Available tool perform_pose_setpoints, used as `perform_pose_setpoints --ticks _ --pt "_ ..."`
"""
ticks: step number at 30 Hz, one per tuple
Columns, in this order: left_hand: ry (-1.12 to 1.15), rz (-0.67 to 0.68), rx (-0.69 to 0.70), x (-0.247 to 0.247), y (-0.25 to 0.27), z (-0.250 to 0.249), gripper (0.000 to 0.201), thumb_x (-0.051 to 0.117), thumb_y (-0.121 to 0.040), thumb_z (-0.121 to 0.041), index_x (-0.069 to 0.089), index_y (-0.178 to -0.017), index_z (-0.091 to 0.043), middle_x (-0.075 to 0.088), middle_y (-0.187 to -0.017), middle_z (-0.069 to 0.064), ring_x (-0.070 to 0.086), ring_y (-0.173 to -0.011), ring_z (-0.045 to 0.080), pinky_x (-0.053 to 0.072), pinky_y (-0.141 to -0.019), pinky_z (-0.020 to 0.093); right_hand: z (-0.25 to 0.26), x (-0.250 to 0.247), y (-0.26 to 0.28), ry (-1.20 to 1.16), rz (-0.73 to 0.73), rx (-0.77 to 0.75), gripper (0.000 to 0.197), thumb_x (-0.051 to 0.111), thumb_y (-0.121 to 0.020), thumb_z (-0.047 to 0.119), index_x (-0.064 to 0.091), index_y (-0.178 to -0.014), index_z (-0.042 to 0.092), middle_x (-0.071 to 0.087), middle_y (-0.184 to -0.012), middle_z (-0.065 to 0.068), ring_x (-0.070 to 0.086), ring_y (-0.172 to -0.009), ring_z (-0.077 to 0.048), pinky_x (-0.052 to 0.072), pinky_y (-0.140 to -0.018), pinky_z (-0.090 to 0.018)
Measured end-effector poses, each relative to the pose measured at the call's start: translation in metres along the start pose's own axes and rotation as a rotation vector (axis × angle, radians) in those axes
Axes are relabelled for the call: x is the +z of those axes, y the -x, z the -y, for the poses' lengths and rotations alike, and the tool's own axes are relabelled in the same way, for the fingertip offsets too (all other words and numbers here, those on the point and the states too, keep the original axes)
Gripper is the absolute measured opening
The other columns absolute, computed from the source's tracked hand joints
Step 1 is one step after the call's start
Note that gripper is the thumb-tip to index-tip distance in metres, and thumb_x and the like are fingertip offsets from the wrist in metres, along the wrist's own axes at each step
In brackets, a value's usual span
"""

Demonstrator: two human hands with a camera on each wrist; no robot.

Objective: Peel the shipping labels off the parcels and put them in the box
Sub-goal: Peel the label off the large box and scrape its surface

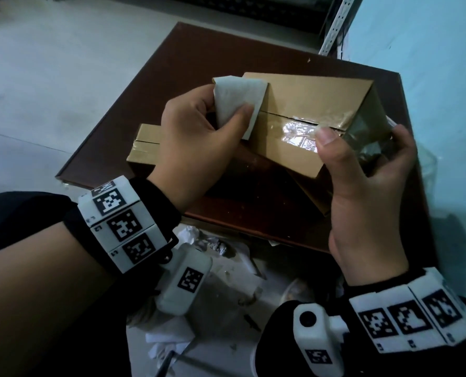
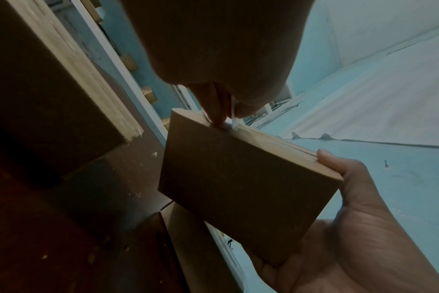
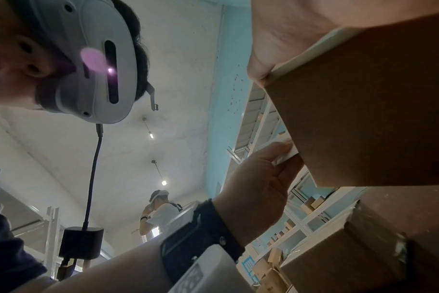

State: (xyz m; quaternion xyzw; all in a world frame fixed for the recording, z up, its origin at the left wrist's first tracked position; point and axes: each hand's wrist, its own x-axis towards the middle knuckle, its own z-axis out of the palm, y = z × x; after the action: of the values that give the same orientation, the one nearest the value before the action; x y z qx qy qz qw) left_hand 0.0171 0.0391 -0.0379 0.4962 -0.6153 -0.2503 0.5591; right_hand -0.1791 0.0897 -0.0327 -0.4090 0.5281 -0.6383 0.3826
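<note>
Fingers (image 1: 246, 111) of the left hand (image 1: 199, 137) are pinching a white shipping label (image 1: 237, 102), thumb on top and the other fingers curled beneath, and the label is lifting away from the far left corner of the held parcel (image 1: 308, 112). Only its right edge is lying against the cardboard; whether it is still stuck there cannot be told. The right hand (image 1: 367, 191) is wrapping round the parcel's near right end, thumb pressing on the top face and the fingers curled under, probably to brace the carton against the pull of the peel. For the same reason, it seems, the parcel is being held tilted above the dark brown surface (image 1: 172, 63), so that the label corner is facing the left hand.

That parcel is a plain brown corrugated carton, matte, with sharp edges and a seam down the top covered by glossy clear tape (image 1: 302, 131) that is catching the light. The label is looking thin and papery, slightly creased and curling. A second parcel (image 1: 142, 148), flatter and also taped, is lying on the surface just behind the left hand.

Crumpled white paper scraps (image 1: 199, 240) are lying below the near edge of the surface, apparently in the box meant for labels, though its walls cannot be made out.
</note>
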Motion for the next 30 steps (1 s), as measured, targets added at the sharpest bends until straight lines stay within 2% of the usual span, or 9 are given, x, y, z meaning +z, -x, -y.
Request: perform_pose_setpoints --ticks 4,15,18,22,30 --pt "-0.015 0.005 0.002 0.0017 0.0002 0.0007 0.025 0.072 -0.099 -0.024 0.074 -0.115 -0.005 0.077 -0.107 0.004 0.076 -0.097 0.011 0.064 -0.08 0.038 0.0003 -0.0013 -0.0005 0.007 -0.012 0.002 0.119 0.092 -0.067 0.05 0.024 -0.161 0.021 0.059 -0.143 0.005 0.067 -0.124 -0.004 0.057 -0.102 -0.027" --pt "0.029 0.006 -0.028 0.0012 -0.0011 0.0006 0.022 0.07 -0.101 -0.018 0.072 -0.119 -0.005 0.076 -0.107 -0.002 0.075 -0.098 0.004 0.064 -0.081 0.03 0.002 -0.0025 -0.001 0.014 0.009 0.021 0.121 0.09 -0.066 0.052 0.024 -0.163 0.021 0.061 -0.142 0.005 0.069 -0.122 -0.005 0.058 -0.107 -0.033" --pt "0.032 -0.003 -0.03 0.0016 -0.0016 -0.0015 0.017 0.069 -0.101 -0.017 0.07 -0.117 -0.01 0.073 -0.105 -0.009 0.074 -0.097 0.002 0.063 -0.08 0.025 0.0015 -0.0035 -0.001 0.012 0.013 0.022 0.119 0.088 -0.067 0.053 0.025 -0.163 0.021 0.063 -0.138 0.007 0.07 -0.119 -0.003 0.058 -0.102 -0.027" --pt "0.049 -0.007 -0.039 0.0018 -0.0022 -0.0012 0.019 0.068 -0.101 -0.018 0.069 -0.119 -0.011 0.075 -0.108 -0.002 0.075 -0.099 0.007 0.065 -0.081 0.034 0.0014 -0.0032 -0.0018 -0.01 0.01 0.034 0.12 0.087 -0.067 0.054 0.025 -0.164 0.02 0.064 -0.137 0.006 0.071 -0.116 0.0 0.057 -0.096 -0.019" --pt "0.123 0.027 -0.099 -0.0005 -0.0038 -0.0013 0.024 0.066 -0.102 -0.015 0.065 -0.125 -0.006 0.074 -0.113 0.001 0.075 -0.103 0.011 0.065 -0.084 0.037 0.0017 -0.0026 -0.0028 -0.024 0.013 0.027 0.114 0.087 -0.07 0.048 0.028 -0.162 0.016 0.067 -0.132 0.006 0.072 -0.115 -0.004 0.058 -0.097 -0.024"
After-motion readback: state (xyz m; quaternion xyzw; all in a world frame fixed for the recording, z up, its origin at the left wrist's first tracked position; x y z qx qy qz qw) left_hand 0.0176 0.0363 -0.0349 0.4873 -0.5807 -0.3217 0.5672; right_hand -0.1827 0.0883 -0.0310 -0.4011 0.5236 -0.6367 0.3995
